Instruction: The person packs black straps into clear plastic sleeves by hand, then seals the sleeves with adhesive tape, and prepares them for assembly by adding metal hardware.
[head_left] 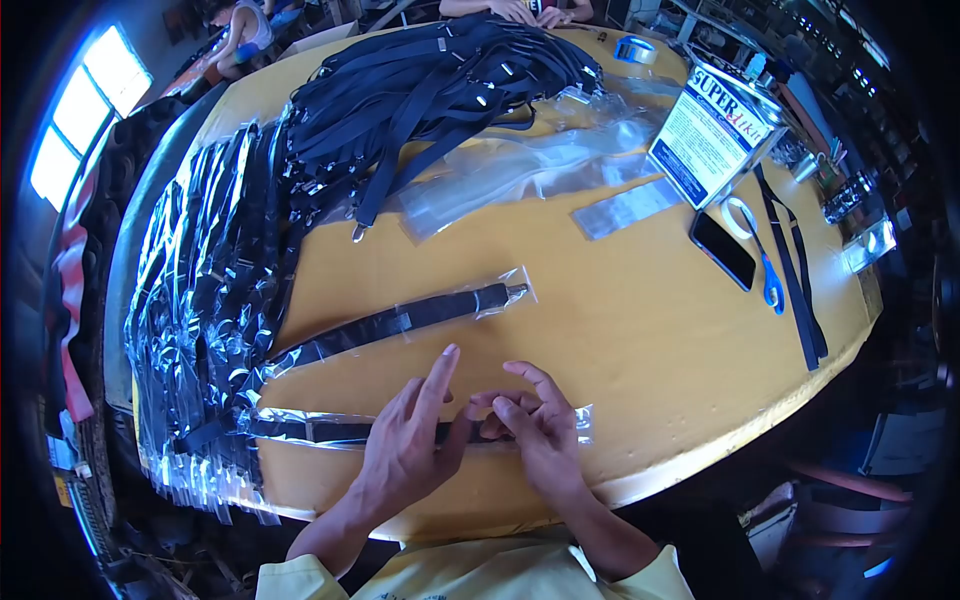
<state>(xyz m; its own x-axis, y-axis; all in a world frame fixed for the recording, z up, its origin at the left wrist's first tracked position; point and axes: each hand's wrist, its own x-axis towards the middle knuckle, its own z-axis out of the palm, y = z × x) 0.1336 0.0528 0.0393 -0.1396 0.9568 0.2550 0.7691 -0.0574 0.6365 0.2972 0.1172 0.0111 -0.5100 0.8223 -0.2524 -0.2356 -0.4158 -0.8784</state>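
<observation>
My left hand [412, 432] is over a black elastic strap in a clear plastic sleeve [335, 431], which lies near the table's front edge. Its index finger points up and away, and its thumb side meets the fingers of my right hand. My right hand [540, 432] has its thumb and fingertips pinched together above the sleeve's right end; anything between them is too small to make out. Farther out lies a second bagged strap [400, 318] with a metal clip at its right end. Both hands hide part of the nearer strap.
Many bagged straps [205, 320] are stacked at left. Behind them lies a heap of loose black straps [420, 90] beside empty plastic sleeves [530, 165]. On the right are a tin can [712, 135], a phone [722, 250], blue-handled scissors [771, 285] and a loose strap [800, 290]. Other people sit beyond.
</observation>
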